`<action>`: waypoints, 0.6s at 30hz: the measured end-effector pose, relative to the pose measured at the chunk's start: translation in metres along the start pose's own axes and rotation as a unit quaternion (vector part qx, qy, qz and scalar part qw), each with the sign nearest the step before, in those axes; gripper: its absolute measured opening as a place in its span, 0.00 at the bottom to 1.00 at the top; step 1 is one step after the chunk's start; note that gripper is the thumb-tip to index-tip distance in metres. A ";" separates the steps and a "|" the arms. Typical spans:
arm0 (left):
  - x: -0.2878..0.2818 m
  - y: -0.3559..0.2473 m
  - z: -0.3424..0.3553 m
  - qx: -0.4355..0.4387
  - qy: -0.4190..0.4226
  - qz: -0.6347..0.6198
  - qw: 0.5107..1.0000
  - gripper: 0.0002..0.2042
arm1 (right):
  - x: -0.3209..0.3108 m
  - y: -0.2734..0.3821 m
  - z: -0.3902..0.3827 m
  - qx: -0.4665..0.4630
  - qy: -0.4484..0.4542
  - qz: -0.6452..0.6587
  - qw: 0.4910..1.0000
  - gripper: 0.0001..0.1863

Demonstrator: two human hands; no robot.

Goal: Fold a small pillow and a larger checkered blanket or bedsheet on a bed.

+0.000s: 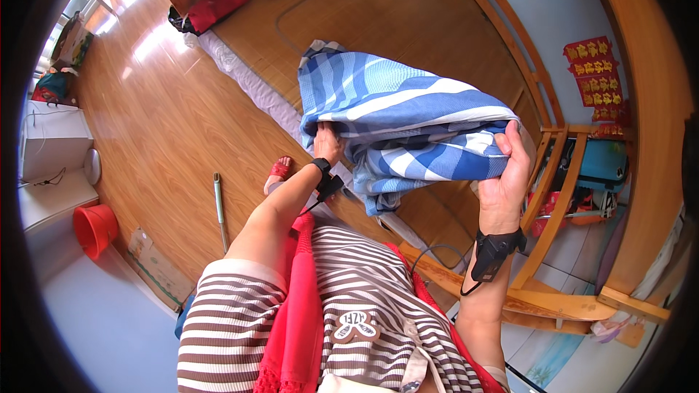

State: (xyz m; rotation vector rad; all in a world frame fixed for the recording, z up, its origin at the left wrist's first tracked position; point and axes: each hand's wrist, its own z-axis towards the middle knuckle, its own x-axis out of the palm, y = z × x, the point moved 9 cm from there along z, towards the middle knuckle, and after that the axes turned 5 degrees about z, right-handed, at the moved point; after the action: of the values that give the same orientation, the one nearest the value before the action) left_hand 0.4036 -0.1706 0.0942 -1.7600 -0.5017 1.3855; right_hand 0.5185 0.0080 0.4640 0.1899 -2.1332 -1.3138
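Observation:
A blue-and-white checked blanket [408,102], folded into a loose, thick bundle, is stretched between my two hands above the bed. My left hand [329,144] grips the near left side of it, with the fingertips hidden in the cloth. At the right end, my right hand [510,164] is closed round the folded edge, the thumb on top and the other fingers mostly out of sight. Layers of cloth hang between the hands, and a lower corner droops at the middle.
Under the blanket lies a bed with a brown mat [291,22] and a pale padded edge [244,76]. A wooden ladder [557,196] and bed rail [502,18] stand to the right. A red bucket [95,231] and a light green pole [219,207] are at left.

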 end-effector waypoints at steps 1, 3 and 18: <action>-0.003 0.006 0.006 0.004 0.000 -0.012 1.000 0.31 | -0.001 0.000 -0.002 -0.006 -0.011 0.002 1.000 0.08; -0.015 0.013 0.015 0.021 -0.019 -0.064 0.998 0.22 | -0.008 -0.001 0.000 -0.012 -0.021 0.010 1.000 0.08; -0.146 0.026 0.060 0.054 -0.040 0.272 0.960 0.06 | -0.028 -0.005 0.017 0.005 -0.011 0.016 1.000 0.07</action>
State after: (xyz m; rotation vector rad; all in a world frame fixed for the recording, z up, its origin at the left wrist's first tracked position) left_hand 0.2976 -0.2711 0.1584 -1.8311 0.0324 1.8261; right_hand 0.5302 0.0302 0.4424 0.1446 -2.1528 -1.2937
